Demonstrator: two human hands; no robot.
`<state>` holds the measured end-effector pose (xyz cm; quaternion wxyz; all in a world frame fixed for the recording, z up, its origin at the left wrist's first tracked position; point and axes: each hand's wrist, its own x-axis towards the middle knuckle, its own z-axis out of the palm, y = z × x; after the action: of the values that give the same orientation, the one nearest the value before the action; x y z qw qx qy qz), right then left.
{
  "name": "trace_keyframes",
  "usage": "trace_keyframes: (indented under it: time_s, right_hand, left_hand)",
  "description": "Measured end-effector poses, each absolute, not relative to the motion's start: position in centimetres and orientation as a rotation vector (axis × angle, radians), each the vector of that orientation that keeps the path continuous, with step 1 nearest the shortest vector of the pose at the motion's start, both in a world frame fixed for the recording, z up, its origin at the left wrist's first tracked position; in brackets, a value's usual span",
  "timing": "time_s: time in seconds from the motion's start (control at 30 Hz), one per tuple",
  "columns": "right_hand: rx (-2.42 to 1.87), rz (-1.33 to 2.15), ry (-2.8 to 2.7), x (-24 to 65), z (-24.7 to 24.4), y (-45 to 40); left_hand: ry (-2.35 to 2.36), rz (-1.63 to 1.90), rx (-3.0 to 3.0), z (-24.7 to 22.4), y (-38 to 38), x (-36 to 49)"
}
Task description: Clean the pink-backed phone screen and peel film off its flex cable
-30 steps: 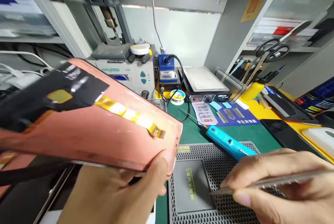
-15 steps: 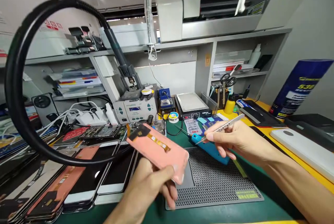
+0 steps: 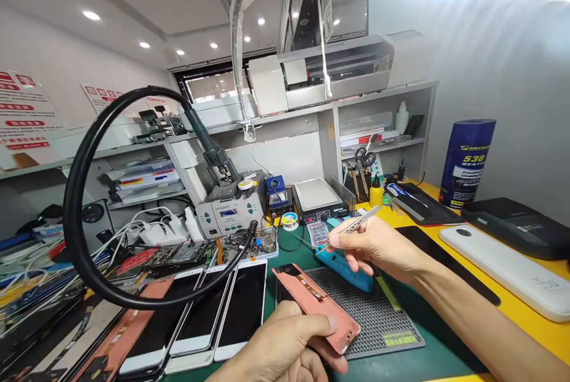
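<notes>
My left hand (image 3: pixel 296 340) grips the lower end of a phone screen panel (image 3: pixel 335 305), thumb on its salmon-pink back. A flex cable (image 3: pixel 312 287) runs along that back, and a dark patch shows at the far end. In my right hand (image 3: pixel 363 245) are metal tweezers (image 3: pixel 356 224), pinched between thumb and fingers, their tips pointing down-left, apart from the panel. Below that hand lies a blue tool (image 3: pixel 346 269) on the grey perforated mat (image 3: pixel 378 319). The panel is tilted over the mat's left part.
Several phone screens (image 3: pixel 243 305) lie to the left, under the looping black hose (image 3: pixel 71 215) of a grey soldering station (image 3: pixel 231 215). Behind the mat stands a heating plate (image 3: pixel 316 193). On the right are a white power bank (image 3: pixel 503 272) and a blue spray can (image 3: pixel 467 162).
The panel in my left hand has shifted right and down over the mat and turned more steeply. My right hand keeps the tweezers. The head view has tilted up, and another white-framed screen now shows.
</notes>
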<state>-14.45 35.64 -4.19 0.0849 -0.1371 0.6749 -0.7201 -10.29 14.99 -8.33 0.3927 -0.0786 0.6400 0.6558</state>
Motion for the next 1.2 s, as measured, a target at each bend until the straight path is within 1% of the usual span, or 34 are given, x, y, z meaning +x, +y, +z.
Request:
trace_keyframes:
  time_s: [0.17, 0.37, 0.43, 0.57, 0.63, 0.77, 0.87, 1.2]
  right_hand:
    - [-0.419, -2.147, 2.022, -14.5, -4.2, 35.7]
    - [-0.424, -2.156, 2.004, -14.5, -4.4, 35.7]
    - [-0.432, -2.161, 1.989, -14.4, -4.4, 35.6]
    - [-0.439, -2.127, 1.952, -14.3, -4.6, 35.5]
    - [-0.437, -2.110, 1.933, -14.3, -4.8, 35.4]
    - [-0.443, -2.086, 1.901, -14.3, -5.2, 35.2]
    - [-0.447, -2.067, 1.890, -14.2, -5.2, 35.0]
    - [-0.463, -2.013, 1.888, -14.1, -5.2, 34.9]
  left_hand:
    - [1.739, 1.539, -0.220, -8.2, 15.1, -10.1]
    - [1.753, 1.491, -0.115, -5.7, 13.0, -10.0]
    - [1.701, 1.570, -0.078, -5.0, 12.1, -10.4]
    - [1.513, 1.934, -0.050, -4.5, 11.7, -11.7]
    - [1.381, 2.033, -0.069, -4.8, 12.1, -12.0]
    - [1.174, 2.077, -0.076, -5.5, 13.2, -12.0]
    - [1.111, 2.089, -0.074, -5.6, 13.5, -11.9]
    - [1.186, 2.062, -0.090, -6.0, 13.5, -11.8]
